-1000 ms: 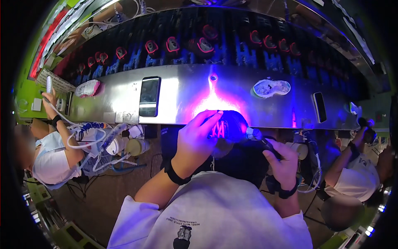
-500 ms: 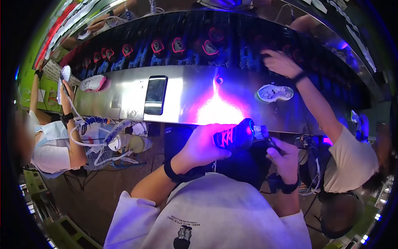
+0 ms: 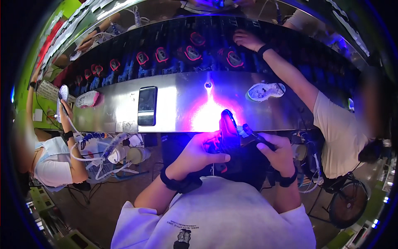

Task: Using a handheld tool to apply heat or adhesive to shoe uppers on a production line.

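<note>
My left hand (image 3: 201, 152) is closed around a dark shoe upper (image 3: 229, 129) with red-pink details, held up in front of the bench edge with its sole side turned to the right. In my right hand (image 3: 278, 152) is a brush (image 3: 260, 138) with a dark handle. Its pale bristles, lit blue, reach the shoe's lower edge and appear to touch it. A purple-blue light glares on the metal bench (image 3: 174, 112) just beyond the shoe. Part of the shoe is hidden by my left fingers.
A phone (image 3: 147, 106) and a pale sole (image 3: 88, 99) lie to the left, another sole (image 3: 265, 91) to the right. Beyond runs a dark conveyor (image 3: 174, 66) with several shoe uppers. A co-worker's arm (image 3: 286, 72) reaches over it; another co-worker (image 3: 56, 159) handles a sole at left.
I have turned the shoe more upright, and the brush has moved to its side edge. The co-worker's hand at right reaches farther over the conveyor, and another upper shows there.
</note>
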`<state>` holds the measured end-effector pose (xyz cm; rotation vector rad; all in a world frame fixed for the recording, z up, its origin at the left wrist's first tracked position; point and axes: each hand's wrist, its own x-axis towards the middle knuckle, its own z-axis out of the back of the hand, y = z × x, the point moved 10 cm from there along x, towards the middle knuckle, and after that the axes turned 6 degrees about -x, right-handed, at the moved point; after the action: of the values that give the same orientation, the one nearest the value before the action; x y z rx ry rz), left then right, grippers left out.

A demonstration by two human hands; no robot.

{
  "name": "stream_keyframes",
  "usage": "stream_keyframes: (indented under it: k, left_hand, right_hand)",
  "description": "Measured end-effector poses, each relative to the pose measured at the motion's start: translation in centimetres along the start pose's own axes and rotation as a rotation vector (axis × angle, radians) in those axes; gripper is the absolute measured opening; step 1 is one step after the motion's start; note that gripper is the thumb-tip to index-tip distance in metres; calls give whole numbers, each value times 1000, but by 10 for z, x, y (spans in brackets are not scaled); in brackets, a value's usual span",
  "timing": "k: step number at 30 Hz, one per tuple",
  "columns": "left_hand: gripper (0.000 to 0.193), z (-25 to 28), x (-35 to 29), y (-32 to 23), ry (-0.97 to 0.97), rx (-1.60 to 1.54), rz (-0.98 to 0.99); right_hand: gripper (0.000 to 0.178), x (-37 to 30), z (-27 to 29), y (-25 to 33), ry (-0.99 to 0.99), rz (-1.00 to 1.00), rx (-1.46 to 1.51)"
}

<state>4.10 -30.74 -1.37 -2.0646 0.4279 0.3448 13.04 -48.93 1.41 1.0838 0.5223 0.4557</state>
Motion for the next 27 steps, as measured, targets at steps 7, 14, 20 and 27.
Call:
stream_keyframes:
  k: [7,14,20,27]
  left_hand:
    - [36,3,-5,5,-26,-3,27]
    - [36,-6,-5,-1,9,18,-58]
    - [34,5,0,-5,-100,24,-95]
    - [33,16,16,1,-208,-10,-129]
  right_hand:
    - [35,-25,-13,-25,-92,5,-74]
    - [38,-22,-4,-18,-135,-66,-36]
    - [33,-17,2,-23,-58,-100,55]
    - [31,-32,18,-20,12,-3,-104]
